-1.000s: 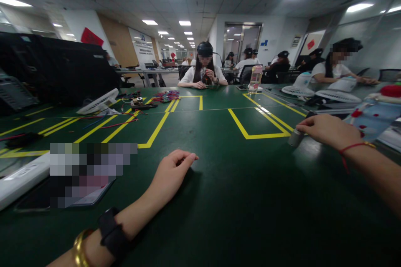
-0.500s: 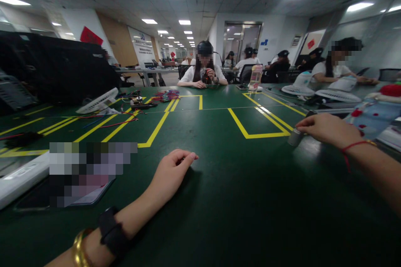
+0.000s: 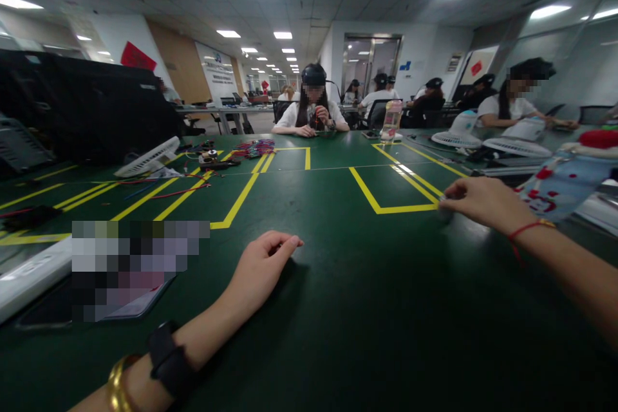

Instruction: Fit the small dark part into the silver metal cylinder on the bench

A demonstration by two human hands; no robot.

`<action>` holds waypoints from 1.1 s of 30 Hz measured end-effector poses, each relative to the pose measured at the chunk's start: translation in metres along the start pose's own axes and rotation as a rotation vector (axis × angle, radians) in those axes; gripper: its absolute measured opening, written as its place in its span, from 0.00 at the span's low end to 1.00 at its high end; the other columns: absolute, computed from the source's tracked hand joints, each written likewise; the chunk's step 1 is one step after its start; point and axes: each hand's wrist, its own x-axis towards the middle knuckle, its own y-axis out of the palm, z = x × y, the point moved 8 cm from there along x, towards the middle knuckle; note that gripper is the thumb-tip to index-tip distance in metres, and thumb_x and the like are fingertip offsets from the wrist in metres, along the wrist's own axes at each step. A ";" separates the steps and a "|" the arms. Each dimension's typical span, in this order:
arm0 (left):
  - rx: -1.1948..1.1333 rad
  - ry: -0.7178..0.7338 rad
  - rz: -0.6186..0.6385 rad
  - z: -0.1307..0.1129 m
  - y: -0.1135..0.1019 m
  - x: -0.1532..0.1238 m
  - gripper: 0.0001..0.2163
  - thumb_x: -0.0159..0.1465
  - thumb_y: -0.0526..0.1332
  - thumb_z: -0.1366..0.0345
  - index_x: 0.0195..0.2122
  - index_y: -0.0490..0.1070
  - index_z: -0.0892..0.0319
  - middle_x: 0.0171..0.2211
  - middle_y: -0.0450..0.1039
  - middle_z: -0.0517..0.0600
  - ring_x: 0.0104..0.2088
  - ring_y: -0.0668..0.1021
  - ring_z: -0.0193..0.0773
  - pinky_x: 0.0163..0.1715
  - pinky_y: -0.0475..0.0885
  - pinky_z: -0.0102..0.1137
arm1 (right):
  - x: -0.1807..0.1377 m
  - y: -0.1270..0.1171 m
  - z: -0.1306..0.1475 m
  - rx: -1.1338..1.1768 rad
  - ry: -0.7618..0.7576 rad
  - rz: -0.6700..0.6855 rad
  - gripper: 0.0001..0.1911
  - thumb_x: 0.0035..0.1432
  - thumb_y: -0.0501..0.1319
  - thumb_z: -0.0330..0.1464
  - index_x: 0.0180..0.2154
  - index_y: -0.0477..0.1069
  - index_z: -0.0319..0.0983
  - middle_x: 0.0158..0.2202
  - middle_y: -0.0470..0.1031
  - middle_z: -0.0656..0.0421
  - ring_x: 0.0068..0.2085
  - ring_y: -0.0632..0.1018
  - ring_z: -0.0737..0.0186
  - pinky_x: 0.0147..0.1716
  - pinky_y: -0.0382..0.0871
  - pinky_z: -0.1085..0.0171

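Note:
My left hand [image 3: 268, 265] rests on the green table [image 3: 338, 309] with its fingers loosely curled and the thumb against them; nothing shows in it. A black watch band [image 3: 168, 360] and a gold bangle [image 3: 119, 386] circle that wrist. Farther off to the right, my right hand [image 3: 485, 201] pinches a small grey cylinder [image 3: 445, 214] just above the table, near a corner of yellow tape [image 3: 408, 209]. Fingers cover most of the cylinder, and it is blurred. Beside this hand lies a light-blue patterned pouch [image 3: 555, 190] with red spots.
A phone-like slab [image 3: 140, 306], partly pixelated, and a white power strip [image 3: 33, 277] lie at left. Beyond are tangled wires [image 3: 253, 149], a white fan [image 3: 149, 158] and black cases [image 3: 87, 116]. A bottle [image 3: 390, 122] and more fans [image 3: 516, 141] stand farther back; a person [image 3: 311, 109] sits opposite.
My right hand has moved slightly left with the grey cylinder, which is now more hidden behind the fingers. The left hand stays put.

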 end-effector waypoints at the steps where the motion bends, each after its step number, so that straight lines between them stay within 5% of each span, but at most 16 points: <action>1: -0.002 0.000 -0.002 0.000 0.000 0.000 0.16 0.61 0.54 0.52 0.35 0.76 0.56 0.34 0.75 0.49 0.36 0.75 0.43 0.36 0.65 0.34 | -0.005 -0.002 0.015 0.045 -0.045 -0.029 0.22 0.49 0.58 0.48 0.36 0.75 0.38 0.37 0.76 0.52 0.37 0.74 0.56 0.35 0.65 0.60; 5: -0.004 -0.003 -0.004 -0.001 0.000 0.000 0.16 0.60 0.54 0.52 0.35 0.76 0.56 0.33 0.76 0.49 0.36 0.75 0.43 0.35 0.65 0.34 | -0.049 -0.014 0.101 0.452 -0.361 -0.103 0.17 0.53 0.57 0.42 0.40 0.73 0.40 0.40 0.75 0.55 0.37 0.75 0.61 0.37 0.69 0.63; 11: -0.006 0.035 0.019 -0.005 0.004 0.000 0.15 0.61 0.54 0.53 0.36 0.76 0.56 0.33 0.76 0.49 0.35 0.75 0.42 0.35 0.66 0.33 | -0.130 -0.009 0.206 0.795 -0.757 0.016 0.14 0.53 0.58 0.30 0.43 0.71 0.41 0.43 0.73 0.56 0.44 0.73 0.63 0.46 0.68 0.62; 21: -0.065 0.278 0.166 -0.070 0.031 -0.023 0.09 0.62 0.57 0.61 0.38 0.76 0.51 0.39 0.75 0.48 0.39 0.74 0.39 0.39 0.69 0.33 | -0.132 0.036 0.201 1.105 -0.523 0.184 0.32 0.49 0.64 0.31 0.54 0.54 0.43 0.48 0.70 0.55 0.43 0.75 0.64 0.44 0.72 0.60; 28: -0.090 0.194 0.143 -0.068 0.040 -0.018 0.08 0.59 0.59 0.60 0.37 0.76 0.53 0.36 0.73 0.50 0.34 0.74 0.38 0.33 0.70 0.32 | -0.132 0.035 0.204 1.123 -0.506 0.221 0.31 0.50 0.64 0.33 0.54 0.54 0.44 0.48 0.70 0.57 0.45 0.75 0.64 0.46 0.71 0.60; 33: -0.153 0.156 0.072 -0.064 0.023 -0.014 0.10 0.59 0.60 0.57 0.34 0.78 0.54 0.34 0.73 0.50 0.34 0.74 0.39 0.32 0.67 0.31 | -0.135 0.030 0.207 1.026 -0.567 0.202 0.26 0.50 0.62 0.31 0.51 0.59 0.43 0.46 0.70 0.57 0.42 0.74 0.65 0.43 0.70 0.62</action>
